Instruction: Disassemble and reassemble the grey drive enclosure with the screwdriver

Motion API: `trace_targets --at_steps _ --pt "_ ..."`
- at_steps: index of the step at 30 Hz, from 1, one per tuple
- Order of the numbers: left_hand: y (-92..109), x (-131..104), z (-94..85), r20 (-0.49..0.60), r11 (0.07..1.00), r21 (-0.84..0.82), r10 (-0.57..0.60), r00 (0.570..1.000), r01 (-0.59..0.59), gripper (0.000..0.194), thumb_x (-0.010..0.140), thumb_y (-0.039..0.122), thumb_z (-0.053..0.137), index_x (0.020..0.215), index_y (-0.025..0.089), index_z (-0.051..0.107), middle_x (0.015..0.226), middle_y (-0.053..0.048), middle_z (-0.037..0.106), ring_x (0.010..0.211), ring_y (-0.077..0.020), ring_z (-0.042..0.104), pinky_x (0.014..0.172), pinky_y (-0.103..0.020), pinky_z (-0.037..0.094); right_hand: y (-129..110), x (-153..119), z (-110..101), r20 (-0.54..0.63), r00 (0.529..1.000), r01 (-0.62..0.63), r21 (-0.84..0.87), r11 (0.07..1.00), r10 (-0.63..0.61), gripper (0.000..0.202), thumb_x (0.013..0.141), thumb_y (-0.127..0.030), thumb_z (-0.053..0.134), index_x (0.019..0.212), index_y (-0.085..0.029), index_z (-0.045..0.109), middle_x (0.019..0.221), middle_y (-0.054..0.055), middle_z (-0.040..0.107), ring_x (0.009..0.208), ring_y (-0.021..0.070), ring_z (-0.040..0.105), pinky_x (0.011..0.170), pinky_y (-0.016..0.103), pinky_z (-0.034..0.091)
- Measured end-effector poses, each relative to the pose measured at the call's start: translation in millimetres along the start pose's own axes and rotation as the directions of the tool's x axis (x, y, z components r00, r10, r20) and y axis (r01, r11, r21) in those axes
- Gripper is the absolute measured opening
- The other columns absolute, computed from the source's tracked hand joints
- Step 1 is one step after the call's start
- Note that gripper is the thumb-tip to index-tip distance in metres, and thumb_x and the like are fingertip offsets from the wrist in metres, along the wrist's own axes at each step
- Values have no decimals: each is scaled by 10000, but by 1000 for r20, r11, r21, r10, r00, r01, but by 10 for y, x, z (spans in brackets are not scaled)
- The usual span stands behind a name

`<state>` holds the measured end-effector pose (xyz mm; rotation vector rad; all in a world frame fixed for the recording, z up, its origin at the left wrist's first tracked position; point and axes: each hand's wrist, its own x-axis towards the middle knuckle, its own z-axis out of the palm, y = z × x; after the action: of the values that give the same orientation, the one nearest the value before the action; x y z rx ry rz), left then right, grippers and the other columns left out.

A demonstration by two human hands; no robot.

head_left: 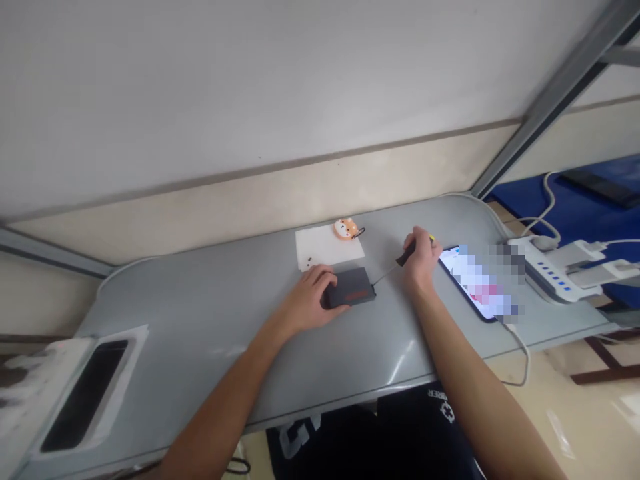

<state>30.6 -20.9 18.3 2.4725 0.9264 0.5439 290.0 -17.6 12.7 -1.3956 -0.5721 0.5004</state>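
So there's this flat dark grey rectangular box (356, 287) with a reddish-brown patch on its face, sitting around the middle of a glossy grey desk (210, 333). The left hand (316, 297) has it by its left end, fingers over the far edge and thumb along the near one. The right hand (420, 257) is curled snugly around the dark handle of a screwdriver (406, 255) with a thin metal shaft, and its tip is right at the box's right end.

Just behind the box are some white paper (323, 250) with a few tiny dark bits (309, 261) on it, plus a round orange-and-white animal-face case (345, 229) with a dark loop, on the paper's far right corner. Over to the right of the right hand there's a lit-up phone (473, 283), partly pixelated, with a white cable at its near end, then a white power strip (553, 270) with white plugs in it. Way off left, a black slab-like item (85, 393) lies on something white.
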Motion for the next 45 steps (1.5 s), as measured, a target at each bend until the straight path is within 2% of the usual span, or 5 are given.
trace_targets --at_steps 9,14,24,33,45 --pt "-25 -12 74 2 1000 -3 -24 1000 24 501 799 476 859 1150 237 593 1294 -92 590 1216 -291 583 1069 -460 491 -76 -46 -15 -26 988 152 -11 988 -153 427 899 -413 551 519 -237 474 538 -21 391 553 142 403 558 314 339" --pt "-35 -17 89 60 1000 11 -13 998 13 717 781 578 855 1381 288 591 1426 -92 558 1335 -317 528 1170 -483 430 -159 -213 -12 -159 884 439 -40 898 -439 414 909 -312 505 508 -208 497 521 -28 388 503 115 382 531 302 269" --pt "0 10 105 117 995 -18 -93 989 95 1189 765 612 849 1677 329 139 1570 -115 496 1432 -358 470 1220 -540 354 -49 -531 -41 -22 644 765 14 643 -765 385 942 -319 514 578 -212 580 505 -2 470 470 134 440 499 313 276" --pt "6 42 82 148 997 -7 -72 986 74 1144 782 588 846 1669 327 173 1548 -102 517 1415 -359 472 1204 -542 357 -38 -826 91 381 767 505 139 852 -516 412 954 -325 499 570 -217 602 523 -4 500 495 140 442 501 316 307" --pt "35 -22 20 153 995 40 -101 983 96 972 879 518 778 1652 432 196 1542 -103 430 1398 -352 487 1185 -527 403 -246 -477 30 259 915 338 -70 938 -310 304 806 -213 521 502 -213 519 467 -43 386 454 112 372 452 283 253"
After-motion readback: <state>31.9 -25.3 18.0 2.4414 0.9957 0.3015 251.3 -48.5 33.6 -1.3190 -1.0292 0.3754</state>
